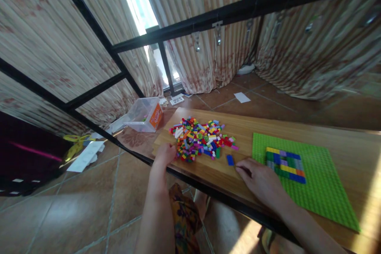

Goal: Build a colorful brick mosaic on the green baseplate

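Note:
A mixed heap of small toy building bricks (198,139) is spread over the left part of the wooden table. My left hand (166,154) rests at the heap's near left edge with its fingers curled in; whatever they may hold is hidden. A single blue brick (230,160) lies apart from the heap, just left of my right fingertips. My right hand (262,180) is low over the table, thumb and forefinger drawn together in a pinch, with nothing I can make out between them. Beyond it, a flat block of multicoloured bricks (285,165) sits on a green studded baseplate (323,182).
The wooden table (238,127) has a dark front edge (214,192). On the tiled floor stands a clear plastic box (139,117) with an orange label. A black metal frame (184,29) crosses in front of striped curtains (208,0). Papers (86,156) lie at left.

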`<action>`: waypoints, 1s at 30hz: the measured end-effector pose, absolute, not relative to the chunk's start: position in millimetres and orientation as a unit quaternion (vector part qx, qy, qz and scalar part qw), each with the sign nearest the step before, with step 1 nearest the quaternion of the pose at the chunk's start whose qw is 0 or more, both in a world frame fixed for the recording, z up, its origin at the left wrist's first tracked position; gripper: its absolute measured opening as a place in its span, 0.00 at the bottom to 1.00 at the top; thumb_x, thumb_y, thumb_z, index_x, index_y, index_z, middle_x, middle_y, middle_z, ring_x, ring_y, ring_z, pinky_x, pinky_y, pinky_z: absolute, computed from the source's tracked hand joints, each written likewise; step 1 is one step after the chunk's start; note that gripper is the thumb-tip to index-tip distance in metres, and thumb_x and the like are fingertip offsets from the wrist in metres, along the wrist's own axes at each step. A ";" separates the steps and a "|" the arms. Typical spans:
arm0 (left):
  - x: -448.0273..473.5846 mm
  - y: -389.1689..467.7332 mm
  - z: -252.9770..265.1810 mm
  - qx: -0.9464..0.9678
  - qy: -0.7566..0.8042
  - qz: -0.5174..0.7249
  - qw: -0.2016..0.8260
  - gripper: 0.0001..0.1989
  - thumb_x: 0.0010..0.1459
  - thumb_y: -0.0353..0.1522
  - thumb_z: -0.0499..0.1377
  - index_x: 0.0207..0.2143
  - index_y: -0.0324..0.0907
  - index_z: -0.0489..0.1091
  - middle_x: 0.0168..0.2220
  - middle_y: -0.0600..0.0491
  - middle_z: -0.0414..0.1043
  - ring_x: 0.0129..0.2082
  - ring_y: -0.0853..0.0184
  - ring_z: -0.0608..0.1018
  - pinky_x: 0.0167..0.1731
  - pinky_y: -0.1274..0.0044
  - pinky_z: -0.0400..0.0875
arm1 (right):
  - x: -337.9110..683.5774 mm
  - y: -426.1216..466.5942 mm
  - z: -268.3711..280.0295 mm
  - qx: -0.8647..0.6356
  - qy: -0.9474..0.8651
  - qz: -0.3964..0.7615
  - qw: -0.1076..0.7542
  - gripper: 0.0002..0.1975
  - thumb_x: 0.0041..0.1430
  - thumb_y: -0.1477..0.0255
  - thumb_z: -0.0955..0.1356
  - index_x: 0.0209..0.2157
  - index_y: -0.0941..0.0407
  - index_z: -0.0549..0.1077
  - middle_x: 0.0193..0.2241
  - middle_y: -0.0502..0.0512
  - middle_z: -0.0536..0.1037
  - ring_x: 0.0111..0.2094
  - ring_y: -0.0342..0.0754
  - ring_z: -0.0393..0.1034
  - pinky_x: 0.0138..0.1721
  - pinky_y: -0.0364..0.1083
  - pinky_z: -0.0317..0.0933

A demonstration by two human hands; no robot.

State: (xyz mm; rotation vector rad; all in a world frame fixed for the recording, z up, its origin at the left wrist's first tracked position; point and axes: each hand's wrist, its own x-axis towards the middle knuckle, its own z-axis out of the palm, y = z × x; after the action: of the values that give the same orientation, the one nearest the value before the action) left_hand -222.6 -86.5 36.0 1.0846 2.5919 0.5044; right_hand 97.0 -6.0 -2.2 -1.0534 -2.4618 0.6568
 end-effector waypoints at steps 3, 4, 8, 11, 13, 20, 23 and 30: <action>-218.2 -77.3 40.1 0.362 0.905 0.174 0.143 0.11 0.57 0.29 0.54 0.27 0.39 0.75 0.24 0.47 0.77 0.28 0.64 0.79 0.31 0.77 0.70 | 98.4 -6.1 -3.8 -0.377 -0.874 0.240 0.189 0.14 0.65 0.67 0.60 0.35 0.53 0.76 0.35 0.53 0.79 0.35 0.48 0.75 0.38 0.46 0.65; -216.8 -75.0 42.1 0.358 0.907 0.174 0.139 0.11 0.58 0.29 0.54 0.29 0.39 0.76 0.26 0.46 0.78 0.30 0.63 0.79 0.33 0.76 0.70 | 98.5 -6.1 -4.1 -0.378 -0.873 0.242 0.188 0.14 0.65 0.67 0.60 0.36 0.53 0.76 0.35 0.53 0.79 0.35 0.48 0.75 0.38 0.46 0.65; -207.9 -59.0 48.4 0.375 0.899 0.210 0.086 0.13 0.59 0.33 0.56 0.43 0.38 0.75 0.38 0.44 0.79 0.40 0.61 0.79 0.41 0.73 0.70 | 97.4 -5.9 -3.4 -0.383 -0.871 0.244 0.186 0.14 0.65 0.68 0.60 0.36 0.53 0.76 0.35 0.53 0.79 0.35 0.48 0.75 0.39 0.46 0.65; -197.8 -37.6 48.3 0.452 0.860 0.235 0.039 0.16 0.58 0.30 0.57 0.49 0.41 0.73 0.48 0.45 0.76 0.46 0.61 0.77 0.48 0.73 0.69 | 96.0 -5.8 -2.2 -0.389 -0.869 0.241 0.187 0.14 0.64 0.68 0.60 0.36 0.52 0.76 0.35 0.53 0.79 0.35 0.48 0.75 0.39 0.46 0.65; -191.6 -24.6 46.4 0.501 0.841 0.203 0.026 0.19 0.56 0.26 0.57 0.50 0.42 0.73 0.51 0.46 0.74 0.50 0.61 0.75 0.52 0.72 0.66 | 95.4 -6.0 -2.0 -0.391 -0.868 0.241 0.188 0.13 0.64 0.68 0.60 0.36 0.52 0.77 0.35 0.53 0.79 0.35 0.47 0.74 0.38 0.45 0.65; -184.4 -13.8 40.9 0.527 0.840 0.128 0.015 0.17 0.55 0.24 0.56 0.45 0.41 0.77 0.46 0.44 0.77 0.49 0.56 0.75 0.51 0.70 0.66 | 94.7 -6.7 -2.4 -0.393 -0.870 0.237 0.181 0.14 0.65 0.68 0.60 0.35 0.52 0.76 0.35 0.53 0.79 0.34 0.47 0.75 0.37 0.45 0.65; -184.3 -15.8 44.3 0.533 0.834 0.144 0.015 0.13 0.56 0.26 0.57 0.41 0.42 0.78 0.42 0.45 0.78 0.47 0.57 0.76 0.50 0.70 0.67 | 93.6 -6.5 0.1 -0.394 -0.863 0.251 0.192 0.13 0.65 0.68 0.60 0.34 0.52 0.76 0.34 0.53 0.79 0.34 0.47 0.75 0.38 0.45 0.65; -132.3 -20.7 52.0 0.565 0.758 0.322 0.047 0.12 0.56 0.26 0.58 0.43 0.41 0.75 0.43 0.48 0.76 0.44 0.63 0.77 0.48 0.74 0.71 | 80.9 -5.4 17.0 -0.413 -0.743 0.381 0.362 0.11 0.63 0.64 0.64 0.38 0.54 0.75 0.31 0.53 0.79 0.29 0.46 0.72 0.32 0.45 0.64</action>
State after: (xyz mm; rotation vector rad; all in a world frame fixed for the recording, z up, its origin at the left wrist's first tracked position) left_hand -132.3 -20.7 52.0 1.7234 2.3121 0.9830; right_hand 80.9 -5.4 17.0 -1.0640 -1.9141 0.9816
